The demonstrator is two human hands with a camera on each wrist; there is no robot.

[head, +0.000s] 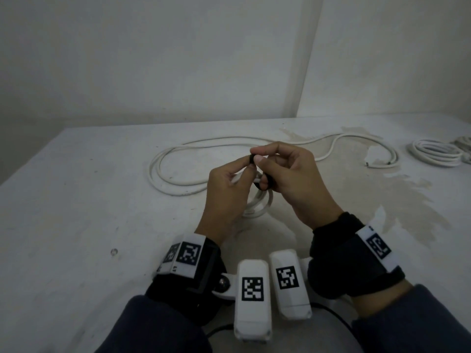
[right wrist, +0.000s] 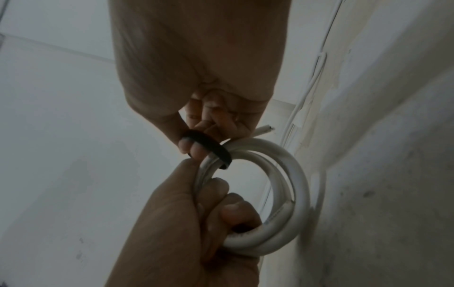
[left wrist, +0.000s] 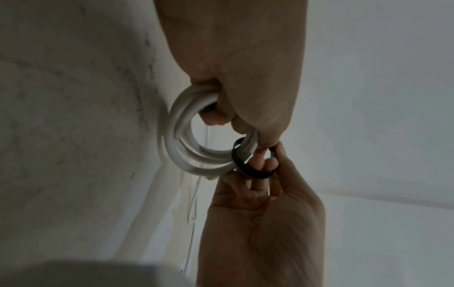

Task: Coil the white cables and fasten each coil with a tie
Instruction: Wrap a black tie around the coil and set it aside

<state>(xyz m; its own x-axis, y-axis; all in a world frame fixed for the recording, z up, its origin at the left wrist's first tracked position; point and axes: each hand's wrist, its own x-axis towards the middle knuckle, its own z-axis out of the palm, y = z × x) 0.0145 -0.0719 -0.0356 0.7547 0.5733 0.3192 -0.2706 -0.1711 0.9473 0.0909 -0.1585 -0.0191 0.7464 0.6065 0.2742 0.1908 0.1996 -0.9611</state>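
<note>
Above the middle of the table, my left hand (head: 243, 166) grips a small white cable coil (head: 258, 205) of a few turns; in the left wrist view its fingers curl through the coil (left wrist: 181, 149). A black tie (head: 265, 182) loops around the coil's strands. My right hand (head: 263, 160) pinches this black tie (right wrist: 211, 146) between thumb and fingertips, right beside the left thumb. The coil (right wrist: 291, 174) hangs just above the table, and its cut end (right wrist: 266, 129) sticks out past the tie. A loose white cable (head: 178, 155) lies uncoiled behind my hands.
A wound white cable bundle (head: 433, 155) lies at the far right of the white table (head: 76, 200). The loose cable's cut ends (head: 369, 164) rest near it. White walls stand close behind the table. Stains mark the table's right side.
</note>
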